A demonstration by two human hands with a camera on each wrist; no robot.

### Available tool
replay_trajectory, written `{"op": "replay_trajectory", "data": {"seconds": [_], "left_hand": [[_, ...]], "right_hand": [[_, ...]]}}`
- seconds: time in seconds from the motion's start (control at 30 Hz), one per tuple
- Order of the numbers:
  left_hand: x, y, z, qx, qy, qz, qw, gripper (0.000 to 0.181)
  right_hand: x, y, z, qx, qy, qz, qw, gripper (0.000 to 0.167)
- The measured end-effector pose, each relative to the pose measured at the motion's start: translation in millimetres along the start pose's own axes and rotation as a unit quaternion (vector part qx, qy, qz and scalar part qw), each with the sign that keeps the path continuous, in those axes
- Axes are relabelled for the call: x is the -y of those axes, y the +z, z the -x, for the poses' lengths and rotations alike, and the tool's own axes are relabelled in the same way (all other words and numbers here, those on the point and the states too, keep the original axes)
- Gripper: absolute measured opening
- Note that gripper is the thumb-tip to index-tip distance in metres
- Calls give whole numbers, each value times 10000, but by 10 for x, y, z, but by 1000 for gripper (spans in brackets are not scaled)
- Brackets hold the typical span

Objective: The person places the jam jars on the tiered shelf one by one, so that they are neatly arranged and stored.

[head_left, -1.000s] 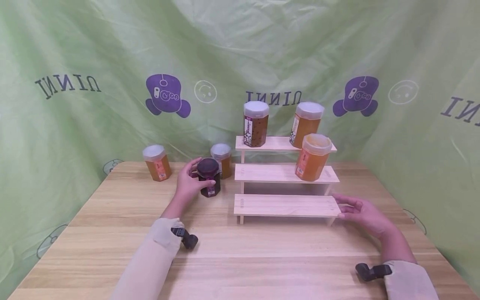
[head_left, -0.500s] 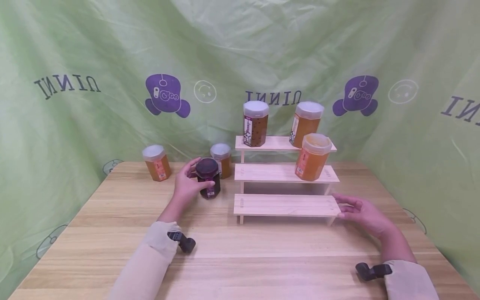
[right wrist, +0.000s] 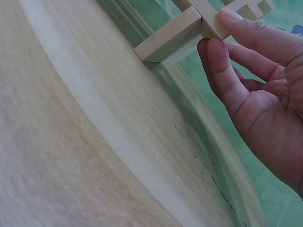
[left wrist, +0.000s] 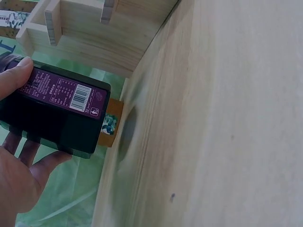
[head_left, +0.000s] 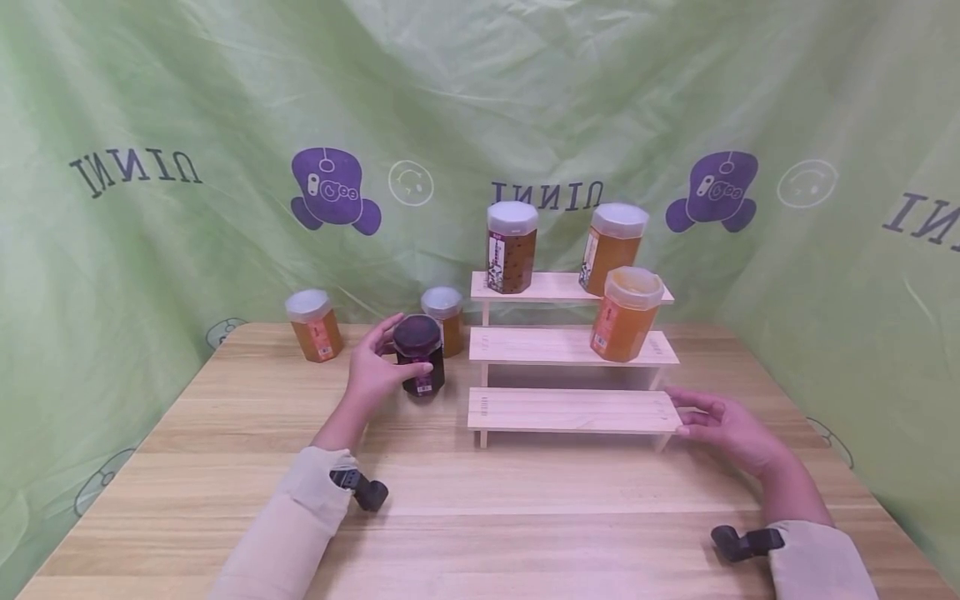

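In the head view my left hand grips a dark purple jar between thumb and fingers. The left wrist view shows that jar side-on with its barcode label, its base just off the tabletop above a shadow. On the right, my right hand pinches the end of the lowest step of a three-tier wooden display stand. Thumb and fingertips meet on the board edge in the right wrist view, where the right hand is seen close up.
Behind the dark jar stands an amber jar, partly hidden. Another amber jar stands farther left. A speckled brown jar and an amber jar occupy the top tier; an orange jar sits on the middle one. A green curtain hangs behind.
The dark jar has shifted very slightly in my left hand's grip, first a little left, then back right. My left forearm has drawn slightly left and toward me. The right hand stays put.
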State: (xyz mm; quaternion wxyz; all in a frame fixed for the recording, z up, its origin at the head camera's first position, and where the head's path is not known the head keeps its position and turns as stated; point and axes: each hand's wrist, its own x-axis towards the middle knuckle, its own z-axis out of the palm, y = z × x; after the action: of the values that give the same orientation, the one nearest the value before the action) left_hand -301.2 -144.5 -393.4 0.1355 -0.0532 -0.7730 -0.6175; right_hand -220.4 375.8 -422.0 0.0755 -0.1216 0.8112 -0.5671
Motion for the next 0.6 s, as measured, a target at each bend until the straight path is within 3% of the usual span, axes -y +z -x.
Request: {"op": "replay_trajectory", "data": {"seconds": [0.6], "left_hand": [[-242, -10, 98, 196, 112, -67, 9997, 93]], "right_hand": [[13, 0, 8, 30, 4, 25, 10000, 65]]}}
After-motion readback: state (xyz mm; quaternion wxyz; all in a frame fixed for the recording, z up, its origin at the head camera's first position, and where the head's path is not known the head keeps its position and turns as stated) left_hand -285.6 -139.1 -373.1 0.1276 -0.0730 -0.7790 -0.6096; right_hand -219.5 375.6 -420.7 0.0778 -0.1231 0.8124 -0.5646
